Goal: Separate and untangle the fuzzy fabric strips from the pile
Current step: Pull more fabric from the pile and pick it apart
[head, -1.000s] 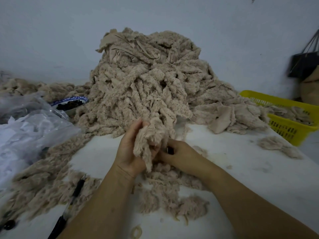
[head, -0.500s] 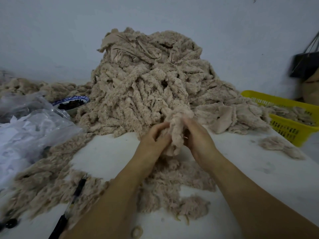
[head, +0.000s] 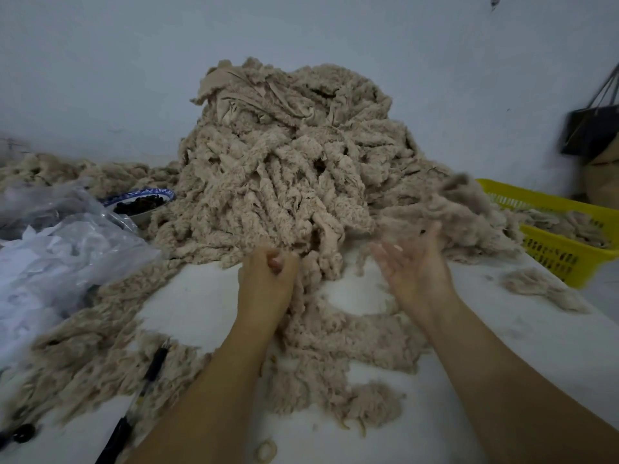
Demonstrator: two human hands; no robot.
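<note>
Your grips have parted: right grip (head: 415, 272) lies spread before the pile (head: 284, 155), left grip (head: 268, 279) curls, hold unclear. A fuzzy beige strip (head: 449, 199) blurs right of it.

A tall heap of beige fuzzy fabric strips (head: 284, 162) is seen piled at centre-back, w/ strips tangled & draped downward; smooth backing is shown on folded pieces at the top. A flat scatter of looser beige strips (head: 338, 349) is spread on the white table (head: 201, 313) in front, touching the heap's base. A 2nd spread of strips (head: 83, 360) is laid front-left, approx. diagonal from the heap to the near edge. One blurred strip (head: 450, 195) is caught at the heap's right flank; whether it is airborne can't be told. A small loose tuft (head: 539, 286) is left apart, far right.
</note>
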